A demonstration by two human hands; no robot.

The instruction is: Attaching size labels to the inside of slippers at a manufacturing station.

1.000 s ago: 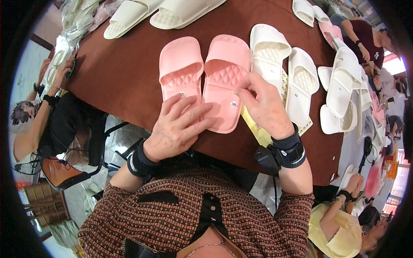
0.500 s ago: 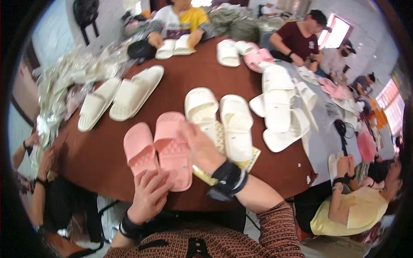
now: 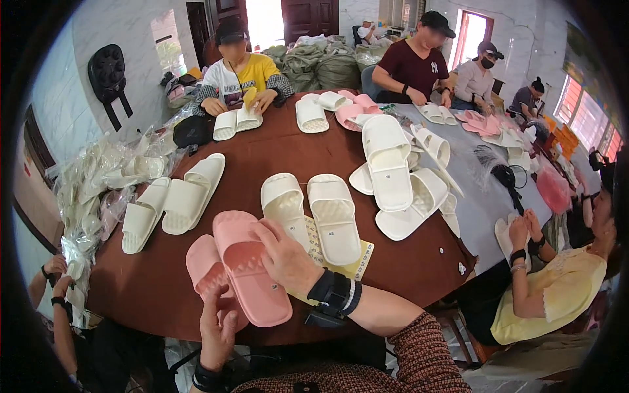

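Note:
Two pink slippers are in front of me at the near edge of the table. My right hand (image 3: 288,259) grips the right pink slipper (image 3: 259,281) at the side of its strap; that slipper is tilted and overlaps the other. Over the heel part of the left pink slipper (image 3: 202,265) is my left hand (image 3: 219,324), fingers stretched and thumb apart, touching it. Just beyond my right hand is a pair of white slippers, the left one (image 3: 283,196) and the right one (image 3: 335,219), beside a yellow sticker sheet (image 3: 357,262).
Another white pair (image 3: 190,196) stands left on the brown tabletop (image 3: 157,288). White slippers (image 3: 386,164) are heaped at the right, toward a grey table (image 3: 481,190). Plastic-wrapped slippers (image 3: 98,177) pile up at the left edge. Several people work around, one across from me (image 3: 242,78).
The right pink slipper has been tilted and now overlaps the left one. My left hand has turned and moved off the right slipper's heel. My view has tipped up.

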